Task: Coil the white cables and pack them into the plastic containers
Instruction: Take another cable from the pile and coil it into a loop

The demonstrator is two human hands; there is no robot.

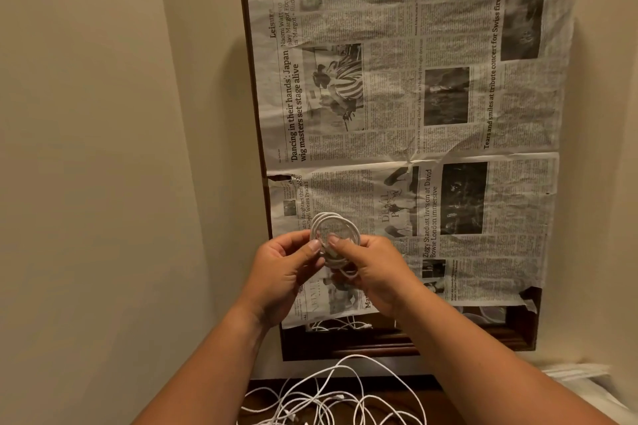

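A plain beige wall (86, 148) forms a corner behind the work area, and a dark wooden counter (257, 390) runs along the bottom edge of the view. On the counter lies a tangle of loose white cables (331, 397), uncoiled and overlapping one another. Above the tangle, the left hand (283, 272) is raised in front of the wall, fingers (314, 246) curled, and it pinches the left side of a coiled white cable (336, 220) between the thumb and the fingers behind it. The coil consists of several round loops stacked closely, held in the air between both hands and well above the counter. The right hand (376, 276) grips the lower right part of the same coil, thumb pressed on the front of the loops and the remaining fingers wrapped behind them. Whether a clear container sits inside the coil cannot be determined. Behind the hands, a creased newspaper (448, 114) covers most of a dark wooden frame (345, 347) standing against the wall. The uncovered lower strip of the frame is glossy and shows white cable strands. At the lower right corner, a pale object (580, 377) is too blurred to identify.
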